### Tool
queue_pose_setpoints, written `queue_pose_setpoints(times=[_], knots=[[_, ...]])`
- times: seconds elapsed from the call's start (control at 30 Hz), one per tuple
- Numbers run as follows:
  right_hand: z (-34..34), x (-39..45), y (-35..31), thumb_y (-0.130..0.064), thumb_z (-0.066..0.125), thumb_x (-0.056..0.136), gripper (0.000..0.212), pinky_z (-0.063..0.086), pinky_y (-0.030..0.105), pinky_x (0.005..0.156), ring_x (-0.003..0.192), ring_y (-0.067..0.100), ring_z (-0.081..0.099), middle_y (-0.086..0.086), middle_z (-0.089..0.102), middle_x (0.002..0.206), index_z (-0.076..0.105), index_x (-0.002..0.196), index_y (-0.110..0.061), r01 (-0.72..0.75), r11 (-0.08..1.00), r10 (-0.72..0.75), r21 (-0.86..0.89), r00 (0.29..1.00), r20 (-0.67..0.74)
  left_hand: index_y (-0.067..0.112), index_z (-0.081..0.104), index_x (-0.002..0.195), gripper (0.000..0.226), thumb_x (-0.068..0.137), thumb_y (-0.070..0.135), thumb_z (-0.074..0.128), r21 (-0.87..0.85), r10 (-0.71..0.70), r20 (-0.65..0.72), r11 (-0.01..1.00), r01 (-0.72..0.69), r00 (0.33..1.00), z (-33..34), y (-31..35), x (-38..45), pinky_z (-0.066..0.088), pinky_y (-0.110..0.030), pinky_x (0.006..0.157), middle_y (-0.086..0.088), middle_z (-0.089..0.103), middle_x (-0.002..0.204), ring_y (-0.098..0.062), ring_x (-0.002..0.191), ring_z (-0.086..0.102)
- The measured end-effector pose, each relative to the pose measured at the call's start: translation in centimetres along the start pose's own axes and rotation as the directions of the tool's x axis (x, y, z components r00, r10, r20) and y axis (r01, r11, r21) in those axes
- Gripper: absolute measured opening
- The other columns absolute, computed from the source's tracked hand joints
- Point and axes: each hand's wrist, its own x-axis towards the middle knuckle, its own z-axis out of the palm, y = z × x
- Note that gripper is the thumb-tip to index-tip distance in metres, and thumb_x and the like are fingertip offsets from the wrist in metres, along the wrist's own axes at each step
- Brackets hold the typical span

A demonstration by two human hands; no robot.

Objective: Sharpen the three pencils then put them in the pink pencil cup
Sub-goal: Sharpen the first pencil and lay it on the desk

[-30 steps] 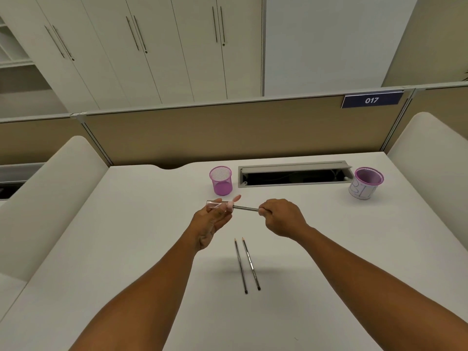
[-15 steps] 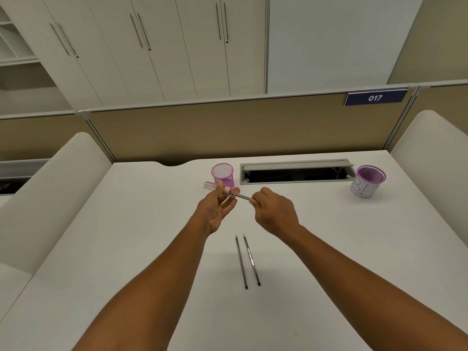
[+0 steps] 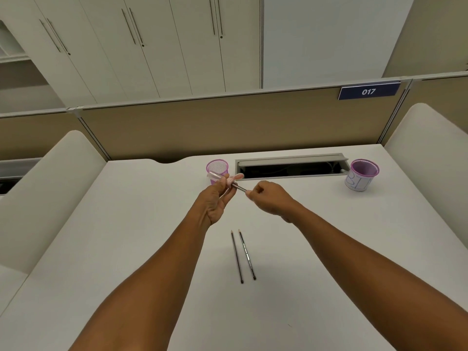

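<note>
My left hand (image 3: 215, 198) grips a small clear and pink sharpener (image 3: 218, 176) above the white desk. My right hand (image 3: 268, 198) pinches a dark pencil (image 3: 240, 187) whose tip end sits in the sharpener. Both hands are raised just in front of the pink mesh pencil cup (image 3: 217, 168), which stands near the desk's back edge. Two more dark pencils (image 3: 243, 254) lie side by side on the desk nearer to me, tips pointing away.
A second cup (image 3: 361, 174), white with a purple rim, stands at the back right. An open cable slot (image 3: 291, 167) runs along the back of the desk (image 3: 126, 249). Beige partitions and white side panels enclose the desk.
Both hands have moved up and away from me, closer to the pink cup. My right hand has slid closer to the sharpener, leaving less of the pencil showing.
</note>
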Motion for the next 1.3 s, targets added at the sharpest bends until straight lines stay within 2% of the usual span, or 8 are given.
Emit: queue_pose_setpoints(times=[0.27, 0.5, 0.63, 0.8, 0.9, 0.97, 1.03, 1.3], knots=[[0.6, -0.1, 0.8, -0.030, 0.047, 0.098, 0.034, 0.029, 0.027, 0.053, 0.058, 0.020, 0.047, -0.001, 0.048, 0.061, 0.052, 0.069, -0.013, 0.199, 0.873, -0.340, -0.446, 0.902, -0.265, 0.005, 0.052, 0.124, 0.025, 0.101, 0.013, 0.047, -0.023, 0.032, 0.056, 0.999, -0.031, 0.998, 1.3, 0.6, 0.0, 0.056, -0.038, 0.087, -0.015, 0.072, 0.109, -0.029, 0.097, 0.071], [-1.3, 0.1, -1.3, -0.034, 0.048, 0.098, 0.040, 0.038, 0.025, 0.051, 0.055, 0.015, 0.048, 0.004, 0.062, 0.071, 0.069, 0.084, -0.003, -0.025, 0.999, 0.024, 0.022, 0.998, 0.054, 0.002, 0.049, 0.128, 0.029, 0.102, 0.015, 0.043, -0.031, 0.053, 0.042, 0.998, -0.051, 0.998, 1.6, 0.1, -0.2, 0.057, -0.037, 0.087, -0.015, 0.073, 0.102, -0.025, 0.088, 0.073], [-0.5, 0.5, -0.1, -0.040, 0.052, 0.095, 0.027, 0.042, 0.030, 0.062, 0.075, 0.019, 0.055, 0.001, 0.060, 0.084, 0.059, 0.093, -0.014, 0.119, 0.926, -0.209, -0.359, 0.953, -0.222, 0.002, 0.040, 0.138, 0.037, 0.103, 0.013, 0.040, -0.118, 0.079, -0.013, 0.990, -0.080, 0.997, 1.9, 0.5, 0.0, 0.060, -0.035, 0.078, -0.021, 0.068, 0.111, -0.025, 0.084, 0.072], [0.5, -0.2, 0.9, -0.024, 0.046, 0.098, 0.025, 0.030, 0.031, 0.056, 0.066, 0.025, 0.050, 0.004, 0.055, 0.081, 0.058, 0.081, -0.010, 0.236, 0.826, -0.458, -0.512, 0.811, -0.363, 0.002, 0.038, 0.141, 0.040, 0.102, 0.011, 0.042, -0.164, 0.063, -0.019, 0.984, -0.065, 0.998, 2.0, 0.3, -0.2, 0.059, -0.037, 0.077, -0.020, 0.068, 0.114, -0.030, 0.098, 0.069], [0.0, 0.0, -0.3, -0.024, 0.044, 0.096, 0.026, 0.030, 0.029, 0.057, 0.066, 0.023, 0.047, 0.001, 0.052, 0.073, 0.056, 0.075, -0.013, 0.078, 0.906, -0.210, -0.416, 0.937, -0.281, 0.000, 0.039, 0.139, 0.038, 0.103, 0.011, 0.040, -0.150, 0.062, 0.009, 0.987, -0.060, 0.998, 1.9, 0.4, -0.2, 0.059, -0.037, 0.081, -0.019, 0.069, 0.109, -0.030, 0.097, 0.068], [-1.3, 0.3, -1.4, -0.025, 0.046, 0.094, 0.029, 0.032, 0.027, 0.053, 0.059, 0.019, 0.043, 0.004, 0.053, 0.073, 0.064, 0.077, -0.009, -0.101, 0.994, 0.097, -0.041, 0.991, -0.095, -0.001, 0.041, 0.138, 0.036, 0.104, 0.011, 0.039, -0.135, 0.047, 0.007, 0.990, -0.046, 0.999, 1.9, 0.2, -0.2, 0.054, -0.039, 0.088, -0.020, 0.068, 0.110, -0.032, 0.103, 0.066], [-2.0, 0.3, -1.8, -0.028, 0.048, 0.095, 0.033, 0.032, 0.026, 0.051, 0.055, 0.015, 0.041, 0.005, 0.057, 0.074, 0.068, 0.079, -0.006, -0.163, 0.978, 0.163, 0.132, 0.987, 0.015, 0.000, 0.042, 0.136, 0.035, 0.104, 0.011, 0.039, -0.143, 0.045, -0.003, 0.989, -0.045, 0.999, 2.0, 0.0, -0.3, 0.051, -0.041, 0.092, -0.022, 0.066, 0.116, -0.033, 0.105, 0.065], [-0.5, 0.3, -0.5, -0.030, 0.050, 0.097, 0.027, 0.033, 0.028, 0.054, 0.064, 0.019, 0.051, -0.001, 0.053, 0.071, 0.056, 0.075, -0.014, 0.183, 0.888, -0.332, -0.422, 0.890, -0.313, 0.000, 0.046, 0.131, 0.030, 0.102, 0.008, 0.043, -0.155, 0.022, -0.021, 0.988, -0.025, 1.000, 2.9, 0.7, 0.2, 0.050, -0.045, 0.097, -0.025, 0.059, 0.127, -0.037, 0.118, 0.059]])
